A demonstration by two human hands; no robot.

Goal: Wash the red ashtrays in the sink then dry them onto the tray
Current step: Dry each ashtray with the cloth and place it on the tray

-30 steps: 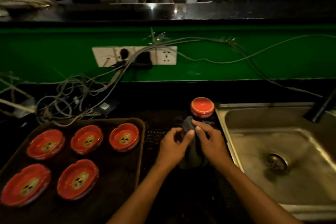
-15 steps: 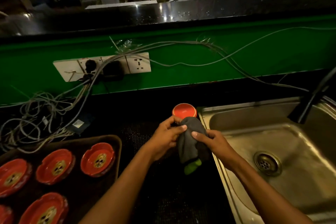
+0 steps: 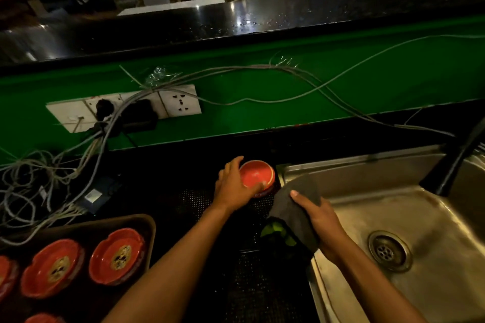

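Left hand (image 3: 233,186) curled round upturned ashtray (image 3: 256,176) just left of sink (image 3: 367,165); right hand (image 3: 319,214) nearby, gripping cloth (image 3: 296,207) over sink's rim.

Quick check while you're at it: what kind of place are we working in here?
Probably behind the bar of a cafe or lounge. A steel sink is set into a dark counter, a tray holds matching red ashtrays, and beyond the raised bar top people sit among sofas and tables.
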